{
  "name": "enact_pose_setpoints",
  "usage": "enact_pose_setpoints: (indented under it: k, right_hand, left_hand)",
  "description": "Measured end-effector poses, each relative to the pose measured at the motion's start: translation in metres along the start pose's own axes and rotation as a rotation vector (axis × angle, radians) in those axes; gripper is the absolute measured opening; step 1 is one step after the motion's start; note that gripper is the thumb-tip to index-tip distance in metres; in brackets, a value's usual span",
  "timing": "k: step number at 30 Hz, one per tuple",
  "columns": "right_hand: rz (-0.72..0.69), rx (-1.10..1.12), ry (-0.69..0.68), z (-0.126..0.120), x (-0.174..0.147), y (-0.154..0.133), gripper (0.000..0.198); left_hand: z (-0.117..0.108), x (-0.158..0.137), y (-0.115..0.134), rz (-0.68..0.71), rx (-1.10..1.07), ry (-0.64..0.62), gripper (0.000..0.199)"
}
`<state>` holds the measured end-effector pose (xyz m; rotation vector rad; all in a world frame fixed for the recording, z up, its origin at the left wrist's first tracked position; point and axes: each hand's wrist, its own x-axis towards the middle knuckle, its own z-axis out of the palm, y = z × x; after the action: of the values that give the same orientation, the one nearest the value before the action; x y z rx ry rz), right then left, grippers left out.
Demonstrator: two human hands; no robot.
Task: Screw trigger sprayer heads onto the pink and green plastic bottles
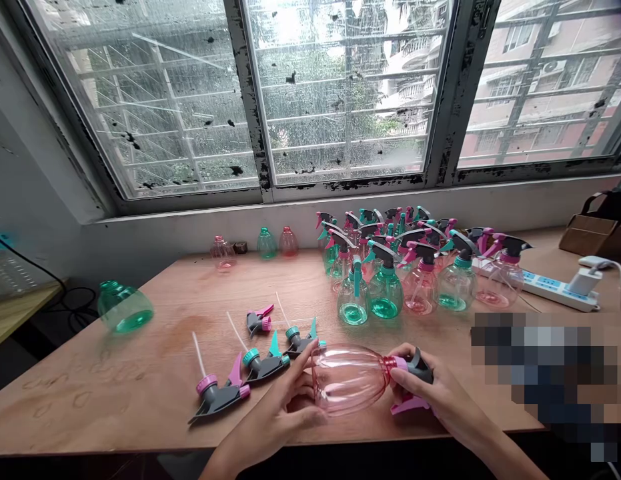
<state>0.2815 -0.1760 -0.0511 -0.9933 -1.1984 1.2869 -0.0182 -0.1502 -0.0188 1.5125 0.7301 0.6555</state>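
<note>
A clear pink spray bottle point(350, 381) lies sideways in the air just above the table's front edge. Around its base are the fingers of my left hand point(285, 400). My right hand point(440, 387) grips the black and pink spray head point(415, 367) at the bottle's neck, with the pink trigger pointing down. Whether the collar is fully screwed on I cannot tell. Left of my hands lie loose spray heads with thin tubes: a pink and black one point(217, 397), a teal and black one point(265, 363), another teal one point(297, 340) and a small pink one point(259, 322).
Several pink and green bottles with spray heads point(385, 293) stand grouped at the back right. A green bottle point(125, 310) lies at the left edge. Headless bottles point(267, 243) stand near the wall. A power strip point(555, 290) and a brown bag point(600, 223) are at right.
</note>
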Motion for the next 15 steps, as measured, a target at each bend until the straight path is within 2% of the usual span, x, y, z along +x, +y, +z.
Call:
enact_pose_setpoints:
  k: [4, 10, 15]
  right_hand:
    - [0.012, 0.018, 0.009, -0.0005, 0.0005, -0.0009, 0.037]
    - [0.013, -0.012, -0.039, -0.0013, -0.001, -0.0018, 0.035]
    - [0.01, -0.031, -0.042, -0.0005, -0.0005, -0.0008, 0.035]
  left_hand:
    - [-0.0008, -0.0008, -0.0055, 0.02, 0.069, -0.018, 0.095]
    - [-0.0019, 0.0011, -0.0074, 0.035, 0.093, -0.008, 0.11]
    - [-0.0023, -0.0001, -0.002, 0.001, 0.138, -0.025, 0.094]
